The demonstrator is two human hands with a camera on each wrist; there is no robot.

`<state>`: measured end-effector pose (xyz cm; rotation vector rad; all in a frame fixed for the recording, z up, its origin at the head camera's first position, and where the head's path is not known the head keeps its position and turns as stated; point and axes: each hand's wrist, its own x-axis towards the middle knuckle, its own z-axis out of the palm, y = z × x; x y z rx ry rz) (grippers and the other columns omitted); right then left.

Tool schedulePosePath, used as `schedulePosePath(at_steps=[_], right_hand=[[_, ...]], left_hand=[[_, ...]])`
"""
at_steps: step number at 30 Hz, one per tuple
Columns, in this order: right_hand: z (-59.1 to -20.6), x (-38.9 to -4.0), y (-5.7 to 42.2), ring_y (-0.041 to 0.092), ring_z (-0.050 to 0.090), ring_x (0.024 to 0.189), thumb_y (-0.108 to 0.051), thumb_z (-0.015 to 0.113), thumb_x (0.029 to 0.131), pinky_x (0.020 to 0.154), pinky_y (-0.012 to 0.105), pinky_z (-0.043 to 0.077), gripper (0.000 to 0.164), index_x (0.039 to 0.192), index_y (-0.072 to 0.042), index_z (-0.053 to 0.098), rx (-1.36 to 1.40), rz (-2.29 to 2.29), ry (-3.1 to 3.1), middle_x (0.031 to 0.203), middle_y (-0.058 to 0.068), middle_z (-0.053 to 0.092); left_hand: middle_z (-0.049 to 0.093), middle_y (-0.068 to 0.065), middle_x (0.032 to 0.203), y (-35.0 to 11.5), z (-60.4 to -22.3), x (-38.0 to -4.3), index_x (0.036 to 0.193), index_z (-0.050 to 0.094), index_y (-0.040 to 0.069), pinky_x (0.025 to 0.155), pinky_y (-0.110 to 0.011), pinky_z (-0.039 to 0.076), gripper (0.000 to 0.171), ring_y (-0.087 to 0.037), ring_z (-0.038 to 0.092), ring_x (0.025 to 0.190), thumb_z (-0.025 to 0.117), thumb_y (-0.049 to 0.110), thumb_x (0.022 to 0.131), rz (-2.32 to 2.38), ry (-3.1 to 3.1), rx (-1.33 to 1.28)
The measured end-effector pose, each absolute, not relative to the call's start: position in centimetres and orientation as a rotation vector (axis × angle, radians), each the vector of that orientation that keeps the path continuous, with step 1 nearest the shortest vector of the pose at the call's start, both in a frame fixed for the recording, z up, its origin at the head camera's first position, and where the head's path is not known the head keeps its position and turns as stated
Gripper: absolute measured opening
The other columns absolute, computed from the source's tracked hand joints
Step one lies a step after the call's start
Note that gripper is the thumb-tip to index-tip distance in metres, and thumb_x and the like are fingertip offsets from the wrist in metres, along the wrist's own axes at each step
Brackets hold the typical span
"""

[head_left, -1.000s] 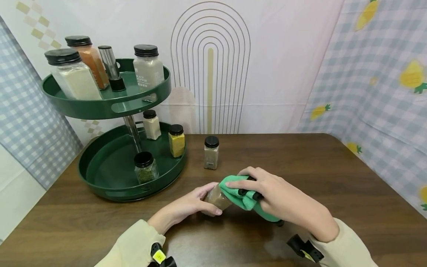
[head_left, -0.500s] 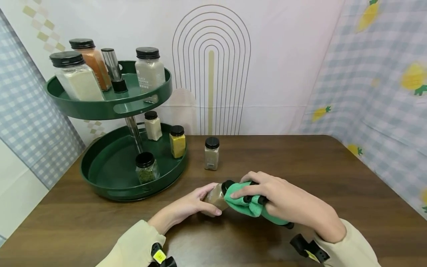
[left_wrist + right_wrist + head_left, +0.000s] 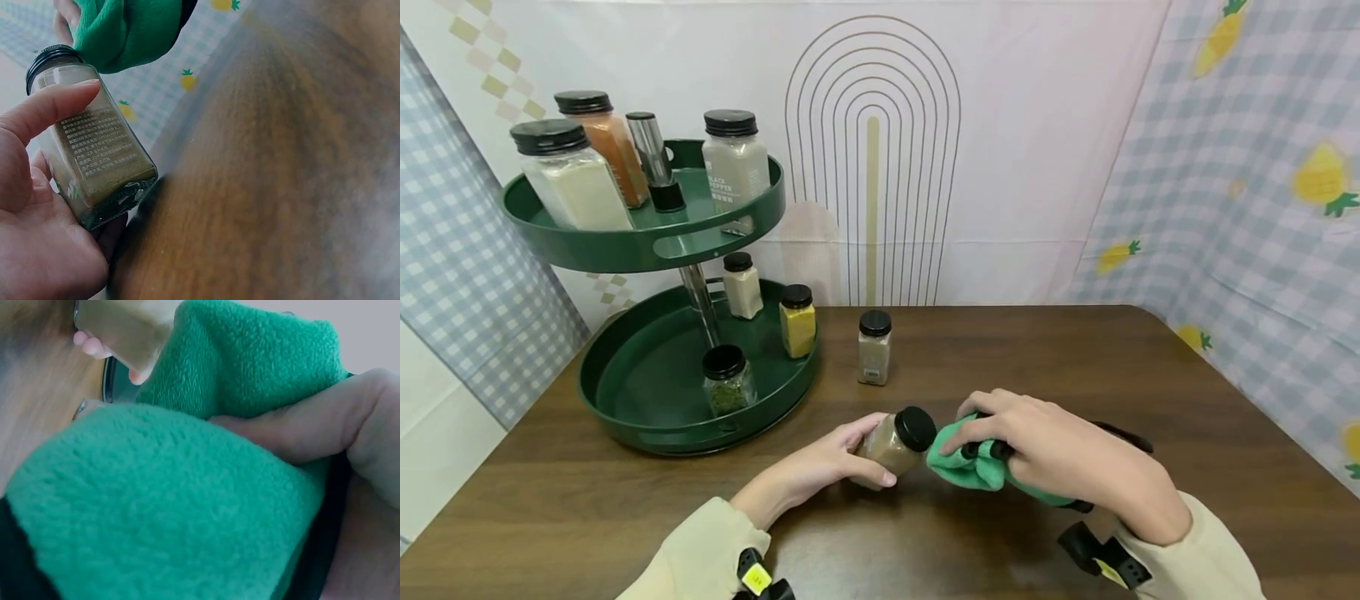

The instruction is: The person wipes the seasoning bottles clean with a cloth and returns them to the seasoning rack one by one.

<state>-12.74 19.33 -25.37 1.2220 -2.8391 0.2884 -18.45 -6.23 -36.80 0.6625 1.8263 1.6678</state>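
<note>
In the head view my left hand grips a square glass spice jar of brownish powder, tilted with its black lid toward the right. The left wrist view shows the thumb across the jar's printed face, the lid bare above it. My right hand holds a bunched green cloth with black edging, just right of the lid. In the right wrist view the thumb presses into the fuzzy folds of the cloth.
A green two-tier rack stands at the left, bearing several spice jars and a steel-topped grinder. Another small jar stands upright on the brown table behind my hands. Patterned curtains close off the back and sides.
My right hand has drawn the green cloth to the right, off the jar's lid, which now shows fully. My left hand keeps its grip on the jar in nearly the same place.
</note>
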Motion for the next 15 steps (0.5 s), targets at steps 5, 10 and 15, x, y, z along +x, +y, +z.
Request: schedulePosePath(at_steps=[5, 10, 15], right_hand=[[-25.3, -13.0, 19.6, 0.008, 0.054, 0.094, 0.016, 0.044, 0.076, 0.073, 0.030, 0.047, 0.068, 0.116, -0.038, 0.060, 1.039, 0.263, -2.742, 0.108, -0.014, 0.055], [-25.8, -13.3, 18.9, 0.009, 0.056, 0.097, 0.012, 0.051, 0.081, 0.076, 0.031, 0.049, 0.061, 0.126, -0.029, 0.055, 0.971, 0.323, -2.621, 0.115, -0.007, 0.055], [-26.8, -13.5, 17.7, 0.009, 0.055, 0.101, 0.016, 0.046, 0.078, 0.080, 0.031, 0.050, 0.067, 0.127, -0.029, 0.055, 1.110, 0.361, -2.631, 0.117, -0.006, 0.054]], left_hand=[[0.058, -0.003, 0.115, -6.2, -36.7, -18.5, 0.132, 0.046, 0.018, 0.092, -0.031, 0.038, 0.058, -0.016, 0.051, 0.105, 0.069, 0.011, 0.079, 1.678, 1.822, 0.668], [0.057, -0.003, 0.115, -6.3, -36.7, -18.5, 0.132, 0.046, 0.017, 0.092, -0.031, 0.037, 0.058, -0.017, 0.051, 0.106, 0.069, 0.012, 0.079, 1.672, 1.824, 0.669], [0.057, -0.003, 0.117, -6.3, -36.7, -18.6, 0.133, 0.045, 0.019, 0.094, -0.033, 0.035, 0.058, -0.017, 0.050, 0.107, 0.068, 0.013, 0.080, 1.666, 1.812, 0.658]])
